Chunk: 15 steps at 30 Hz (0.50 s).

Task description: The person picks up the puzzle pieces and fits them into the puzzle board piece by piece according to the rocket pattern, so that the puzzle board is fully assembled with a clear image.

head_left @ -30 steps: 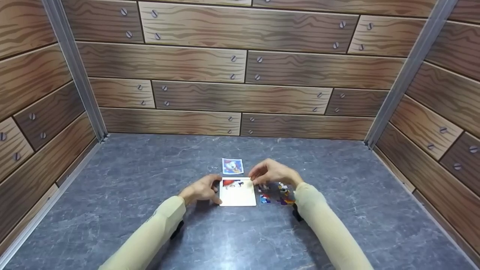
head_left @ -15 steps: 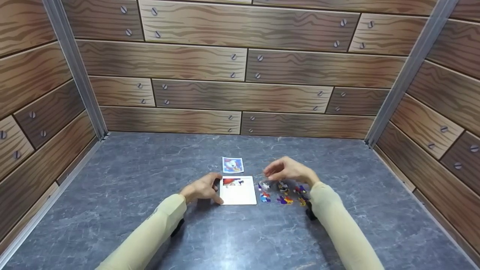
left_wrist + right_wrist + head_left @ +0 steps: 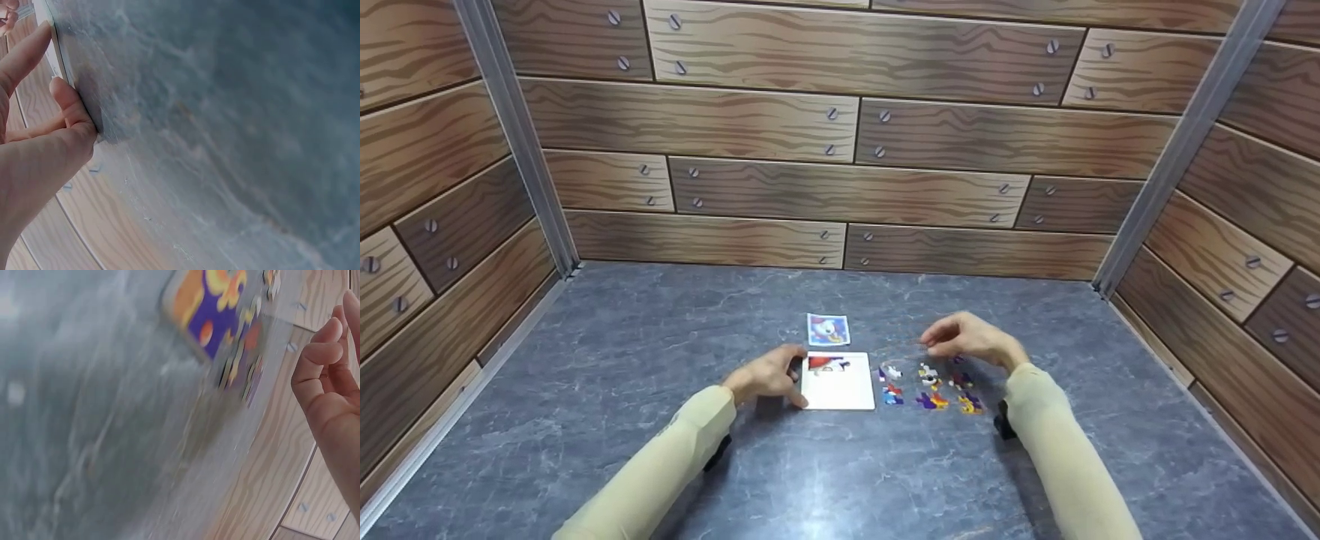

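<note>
On the grey marbled counter (image 3: 682,307), about midway between its left and right edges and well apart from the far edge, lies a white tray (image 3: 840,394). A red and white patch of joined picture (image 3: 826,364) fills the tray's far left corner, and the rest of its floor shows white. The left hand (image 3: 765,375) grips the tray along its left edge, thumb at the near left corner and fingers at the far left one.

Just beyond the tray's far edge lies a card (image 3: 828,330), a cartoon on blue. Off the tray's right edge, loose pieces (image 3: 932,401) in purple, orange, white and red lie spread on the counter; the right wrist view shows some almost edge-on.

The right hand (image 3: 976,337) is above the counter, over the far side of the pieces and towards the counter's right edge. Its fingers are loosely bent and its grasp looks slack, with nothing in it as far as these angles show.

Pale sleeves (image 3: 649,469) cover both forearms. Walls (image 3: 705,124) printed as screwed planks rise from the counter's far, left and right edges, with grey posts (image 3: 514,139) at its far corners.
</note>
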### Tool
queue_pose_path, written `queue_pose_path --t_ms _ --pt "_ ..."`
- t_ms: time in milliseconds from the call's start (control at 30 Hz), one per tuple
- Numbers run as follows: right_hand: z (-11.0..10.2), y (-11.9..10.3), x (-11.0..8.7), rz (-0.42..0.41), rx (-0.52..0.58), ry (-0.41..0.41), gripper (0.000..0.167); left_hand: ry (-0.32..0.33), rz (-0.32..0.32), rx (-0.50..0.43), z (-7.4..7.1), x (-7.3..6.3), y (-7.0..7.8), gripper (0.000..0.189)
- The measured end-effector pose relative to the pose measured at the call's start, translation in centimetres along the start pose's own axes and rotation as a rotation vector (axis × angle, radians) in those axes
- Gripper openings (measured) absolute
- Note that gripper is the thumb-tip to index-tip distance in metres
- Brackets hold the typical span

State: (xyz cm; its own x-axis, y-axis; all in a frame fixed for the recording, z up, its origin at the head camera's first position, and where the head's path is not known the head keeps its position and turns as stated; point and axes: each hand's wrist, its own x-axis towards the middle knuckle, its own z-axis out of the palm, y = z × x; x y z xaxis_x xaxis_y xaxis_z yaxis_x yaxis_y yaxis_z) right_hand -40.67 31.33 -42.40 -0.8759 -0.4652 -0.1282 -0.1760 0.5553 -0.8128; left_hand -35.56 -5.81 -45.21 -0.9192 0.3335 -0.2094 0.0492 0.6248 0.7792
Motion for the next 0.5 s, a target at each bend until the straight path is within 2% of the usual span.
queue_pose_path --t_ms 300,500 --pt "-1.4 1.9 -1.0 0.04 -0.025 0.051 0.033 0.003 0.013 0.02 0.1 0.0 0.0 0.082" --pt "-2.0 2.6 -1.4 0.048 -0.033 0.066 0.034 -0.001 -0.001 0.017 0.1 0.0 0.2 0.081"
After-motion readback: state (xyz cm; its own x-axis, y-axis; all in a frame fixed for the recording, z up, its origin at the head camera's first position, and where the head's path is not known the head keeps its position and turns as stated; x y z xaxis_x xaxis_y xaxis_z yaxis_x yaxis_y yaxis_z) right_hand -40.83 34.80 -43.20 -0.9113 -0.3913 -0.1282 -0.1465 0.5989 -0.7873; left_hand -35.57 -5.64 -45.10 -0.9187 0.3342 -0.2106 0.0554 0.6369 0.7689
